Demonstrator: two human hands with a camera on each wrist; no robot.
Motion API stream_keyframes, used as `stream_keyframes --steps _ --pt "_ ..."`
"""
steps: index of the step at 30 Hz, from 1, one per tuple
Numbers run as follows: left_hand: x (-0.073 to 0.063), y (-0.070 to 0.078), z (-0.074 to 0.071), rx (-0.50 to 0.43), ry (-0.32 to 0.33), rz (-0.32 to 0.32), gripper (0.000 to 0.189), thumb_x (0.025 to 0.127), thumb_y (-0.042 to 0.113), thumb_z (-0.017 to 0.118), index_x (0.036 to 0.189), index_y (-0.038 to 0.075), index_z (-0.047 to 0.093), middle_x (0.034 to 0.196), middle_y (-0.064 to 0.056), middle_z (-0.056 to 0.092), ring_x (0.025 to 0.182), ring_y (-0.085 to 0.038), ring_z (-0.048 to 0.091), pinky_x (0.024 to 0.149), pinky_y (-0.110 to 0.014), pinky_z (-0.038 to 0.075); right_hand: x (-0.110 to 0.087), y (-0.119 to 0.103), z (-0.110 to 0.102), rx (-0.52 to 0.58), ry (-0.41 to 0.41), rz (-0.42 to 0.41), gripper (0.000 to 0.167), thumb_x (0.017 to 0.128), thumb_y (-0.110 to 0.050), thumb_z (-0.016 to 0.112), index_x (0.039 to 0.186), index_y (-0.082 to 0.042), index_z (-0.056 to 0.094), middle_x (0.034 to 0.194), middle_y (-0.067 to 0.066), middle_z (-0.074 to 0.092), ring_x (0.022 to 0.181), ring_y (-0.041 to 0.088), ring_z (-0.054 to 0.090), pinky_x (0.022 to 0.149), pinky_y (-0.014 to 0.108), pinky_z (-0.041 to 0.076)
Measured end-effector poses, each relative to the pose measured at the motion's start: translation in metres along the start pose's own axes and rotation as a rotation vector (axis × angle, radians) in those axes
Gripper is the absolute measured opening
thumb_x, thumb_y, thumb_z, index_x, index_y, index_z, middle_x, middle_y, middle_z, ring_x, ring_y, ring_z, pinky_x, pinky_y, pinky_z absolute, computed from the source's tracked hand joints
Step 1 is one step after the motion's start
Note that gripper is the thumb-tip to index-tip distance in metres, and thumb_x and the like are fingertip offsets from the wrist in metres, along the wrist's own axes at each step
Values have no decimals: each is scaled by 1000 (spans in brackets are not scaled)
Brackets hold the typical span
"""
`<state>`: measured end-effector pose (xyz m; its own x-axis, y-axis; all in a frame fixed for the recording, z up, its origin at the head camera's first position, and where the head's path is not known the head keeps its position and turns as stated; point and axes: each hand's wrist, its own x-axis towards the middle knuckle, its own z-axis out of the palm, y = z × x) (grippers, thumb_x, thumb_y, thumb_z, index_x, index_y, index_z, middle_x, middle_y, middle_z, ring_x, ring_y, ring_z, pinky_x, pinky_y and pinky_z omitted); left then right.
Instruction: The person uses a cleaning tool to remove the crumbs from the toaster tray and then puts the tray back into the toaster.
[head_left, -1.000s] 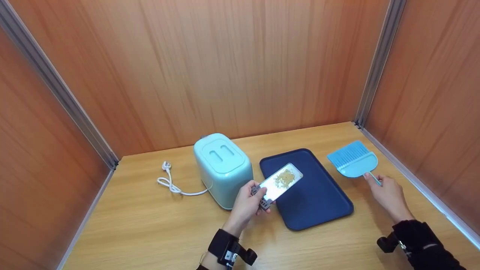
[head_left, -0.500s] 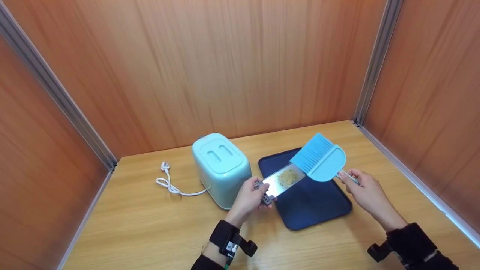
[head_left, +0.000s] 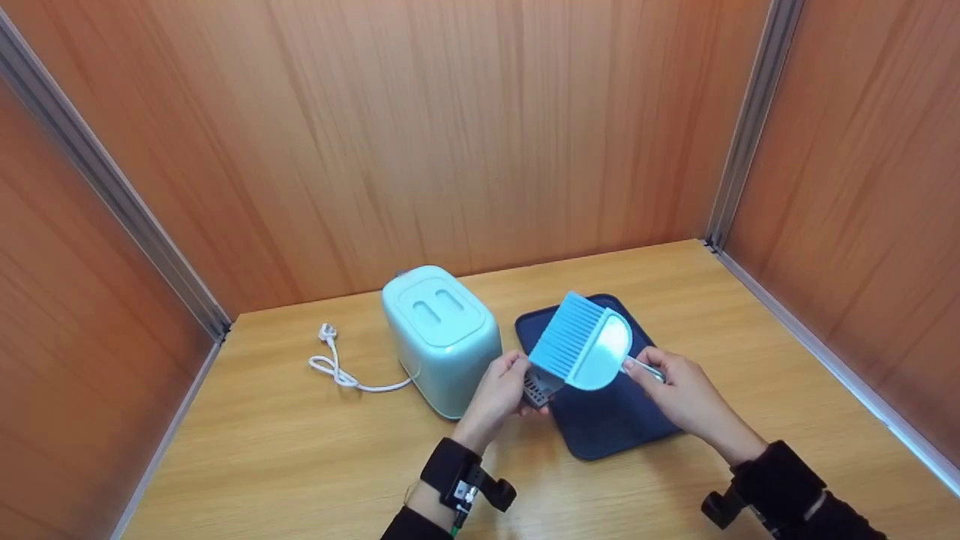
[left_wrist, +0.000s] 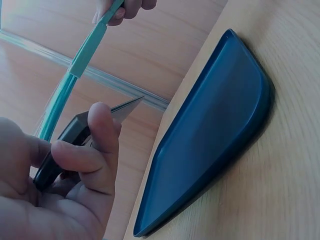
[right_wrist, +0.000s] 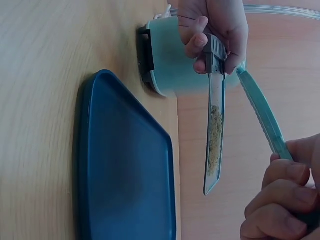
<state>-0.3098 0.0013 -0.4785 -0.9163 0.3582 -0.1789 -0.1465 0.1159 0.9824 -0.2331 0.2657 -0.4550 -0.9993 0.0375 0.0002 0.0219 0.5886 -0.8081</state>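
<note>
My left hand grips the grey slotted end of a toaster crumb tray, thumb on top. Pale crumbs lie on its metal plate, as the right wrist view shows. In my right hand is the thin handle of a light-blue hand brush. The brush head hangs over the crumb tray and hides most of it in the head view. Its bristle ends come right up to my left fingers. Below both stands a navy serving tray on the table, and the crumb tray is held above it.
A mint-green toaster stands just left of my left hand. Its white cord and plug lie on the table to the left. Wood-look panels enclose the table at the back and sides.
My right hand has carried the brush leftwards from the table's right side, over the navy tray to above the crumb tray. My left hand has stayed nearly in place.
</note>
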Motion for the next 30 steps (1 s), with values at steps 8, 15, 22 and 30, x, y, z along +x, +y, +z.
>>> stream_keyframes --steps 8,15,22,30 --pt "0 4 -2 3 -3 -41 35 118 33 33 124 11 60 101 -12 75 70 -18 73 56 -20 48 0 1 5 -13 -30 -15 34 111 -42 59 105 -10 64 81 1 46 80 21 50 66 28 36" --pt "4 9 -2 37 -18 -45 34 117 34 35 121 12 61 97 -10 79 69 -17 73 57 -22 49 2 4 4 -51 -37 -38 34 110 -43 60 102 -9 63 81 1 46 80 20 50 67 28 36" --pt "7 15 0 117 -30 -29 31 117 29 37 119 11 62 96 -10 79 71 -18 74 57 -22 50 6 7 1 -84 -34 -34 37 110 -43 59 103 -7 64 81 1 46 82 21 51 68 28 37" --pt "11 22 3 199 -31 23 23 116 24 41 116 11 60 95 -11 78 70 -18 74 58 -23 50 11 10 -3 -97 -22 -22 33 110 -42 60 98 -11 62 79 1 44 79 21 50 66 27 37"
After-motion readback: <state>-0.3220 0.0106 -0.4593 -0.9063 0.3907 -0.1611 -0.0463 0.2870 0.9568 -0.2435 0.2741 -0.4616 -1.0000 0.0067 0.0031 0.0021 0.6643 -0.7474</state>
